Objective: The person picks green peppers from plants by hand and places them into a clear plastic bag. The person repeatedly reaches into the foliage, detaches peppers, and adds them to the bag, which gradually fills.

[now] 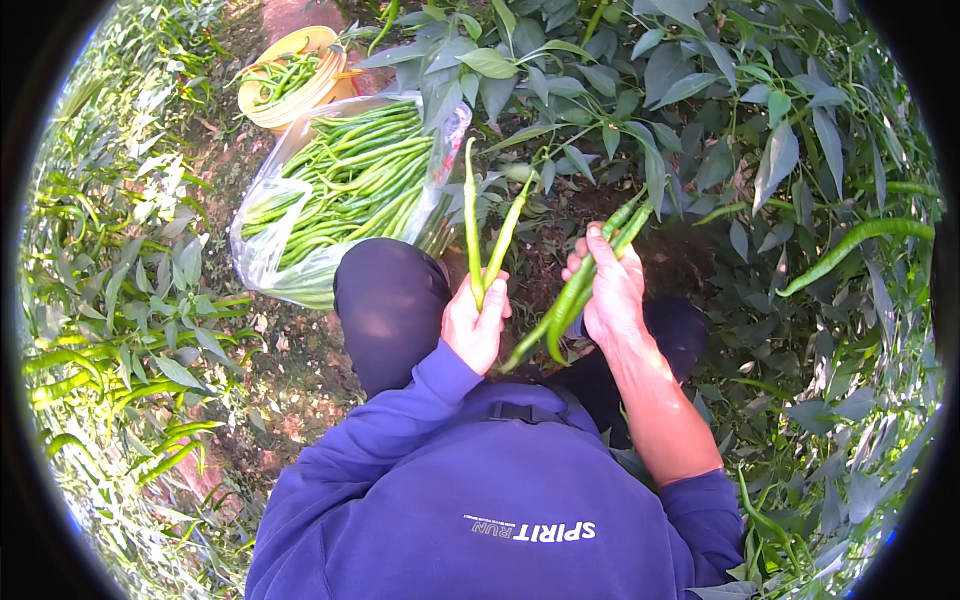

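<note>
Two long green chili peppers [508, 229] stick up from my left hand [475, 319], their lower ends between thumb and fingers. My right hand [613, 281] grips a small bunch of green chili peppers [571, 298] around the upper part, and their tips hang down toward my lap. The two hands are apart, above my bent knees. Beyond my left knee lies a clear plastic bag [262, 217], its mouth spread wide, packed with long green chili peppers [367, 169] laid roughly side by side.
A yellow bucket [330, 82] with some green peppers inside stands behind the bag. Leafy pepper plants [675, 97] crowd in ahead and to the right, and a large pepper [855, 247] hangs there. More plants [150, 322] line the left side of the soil path [289, 382].
</note>
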A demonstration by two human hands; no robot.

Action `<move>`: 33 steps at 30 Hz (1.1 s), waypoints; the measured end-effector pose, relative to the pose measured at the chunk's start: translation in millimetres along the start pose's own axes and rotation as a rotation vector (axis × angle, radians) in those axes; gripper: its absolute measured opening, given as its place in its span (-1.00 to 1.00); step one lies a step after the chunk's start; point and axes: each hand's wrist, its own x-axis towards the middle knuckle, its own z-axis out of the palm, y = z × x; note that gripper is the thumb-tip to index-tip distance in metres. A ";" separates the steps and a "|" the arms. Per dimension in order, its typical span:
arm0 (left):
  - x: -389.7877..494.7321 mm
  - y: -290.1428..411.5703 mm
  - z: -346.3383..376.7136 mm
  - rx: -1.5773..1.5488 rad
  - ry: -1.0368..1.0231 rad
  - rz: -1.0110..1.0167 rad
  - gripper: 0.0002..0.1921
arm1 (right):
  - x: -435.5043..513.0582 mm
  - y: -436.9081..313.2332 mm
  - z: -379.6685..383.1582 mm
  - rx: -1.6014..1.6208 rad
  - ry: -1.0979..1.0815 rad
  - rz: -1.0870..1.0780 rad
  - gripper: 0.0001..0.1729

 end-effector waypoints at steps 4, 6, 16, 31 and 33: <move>-5.9 7.8 6.9 0.505 0.024 0.244 -0.67 | -5.5 -0.3 11.5 -0.229 -0.121 -0.057 -0.77; -8.4 9.4 9.9 0.557 -0.026 0.264 -0.55 | -5.7 1.7 15.7 -0.319 -0.196 -0.028 -0.77; -19.8 36.8 -34.4 -0.338 -0.020 0.089 -0.68 | 15.4 -8.8 -10.1 0.044 -0.372 0.104 -0.70; 214.4 95.3 -256.1 -1.078 0.169 0.194 -0.80 | 35.1 19.3 -13.7 -0.056 -0.254 0.137 -0.80; 275.3 127.8 -289.1 -0.976 0.339 0.135 -0.71 | 35.1 19.3 -11.3 -0.071 -0.209 0.156 -0.81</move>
